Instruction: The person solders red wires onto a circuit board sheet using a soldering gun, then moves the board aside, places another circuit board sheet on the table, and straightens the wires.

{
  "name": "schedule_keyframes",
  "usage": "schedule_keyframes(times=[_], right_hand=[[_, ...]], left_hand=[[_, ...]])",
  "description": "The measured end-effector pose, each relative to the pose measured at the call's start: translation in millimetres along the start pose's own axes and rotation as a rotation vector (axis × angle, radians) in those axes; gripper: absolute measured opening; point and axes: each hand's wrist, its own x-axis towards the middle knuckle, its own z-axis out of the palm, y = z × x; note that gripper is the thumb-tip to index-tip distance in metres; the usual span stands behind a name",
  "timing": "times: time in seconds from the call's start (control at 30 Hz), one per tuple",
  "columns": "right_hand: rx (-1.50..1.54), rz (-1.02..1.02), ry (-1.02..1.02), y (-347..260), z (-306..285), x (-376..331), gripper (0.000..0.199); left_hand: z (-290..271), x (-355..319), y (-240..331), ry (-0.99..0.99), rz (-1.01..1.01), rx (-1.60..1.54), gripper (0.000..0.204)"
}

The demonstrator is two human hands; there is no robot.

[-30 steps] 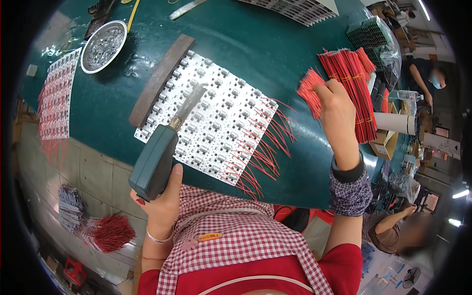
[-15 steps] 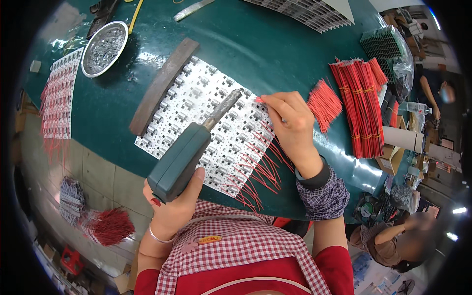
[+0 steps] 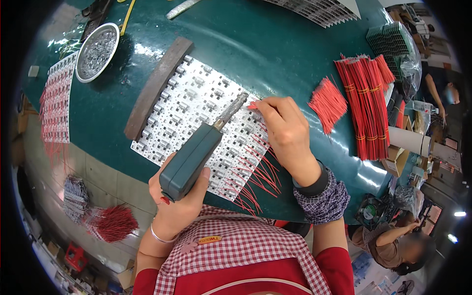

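My left hand [image 3: 179, 206] is wrapped round the dark green body of a soldering iron [image 3: 192, 156]. Its thick, crusted tip reaches the upper right part of a white circuit board panel [image 3: 169, 135], close to my right fingertips. There my right hand [image 3: 287, 135] pinches a red wire [image 3: 252, 105] at the panel's right edge; most of the wire is hidden by the fingers. More red wires [image 3: 258, 174] hang out from the panel's lower right edge, several in a row. A dark bar [image 3: 158, 88] lies along the panel's left edge.
A round metal bowl [image 3: 98, 53] of silvery scraps stands at the left, near another wired panel [image 3: 60, 98]. Loose red wires [image 3: 328, 105] and tied wire bundles [image 3: 365, 105] lie at the right. Stacked panels [image 3: 314, 11] stand at the back. A person [image 3: 388, 238] sits lower right.
The soldering iron has shifted a little right, its tip nearer my right fingertips. My right fingers have moved slightly left and down with the red wire. The whole view has shifted slightly.
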Motion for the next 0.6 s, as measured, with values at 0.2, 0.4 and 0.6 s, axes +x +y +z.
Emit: schedule_keyframes(times=[0.2, 0.4, 0.6], right_hand=[[0.018, -0.007, -0.010, 4.8, -0.9, 0.7, 0.023], [-0.021, -0.021, -0.028, 1.3, -2.0, 2.2, 0.025], [-0.024, -0.030, -0.037, 1.4, -0.6, 2.2, 0.025]], left_hand=[[0.4, 3.8, -0.4, -0.024, 0.054, 0.022, 0.013], [3.0, 3.9, 1.1, -0.021, 0.017, -0.010, 0.014], [5.2, 4.4, -0.6, -0.028, 0.008, -0.011, 0.013]])
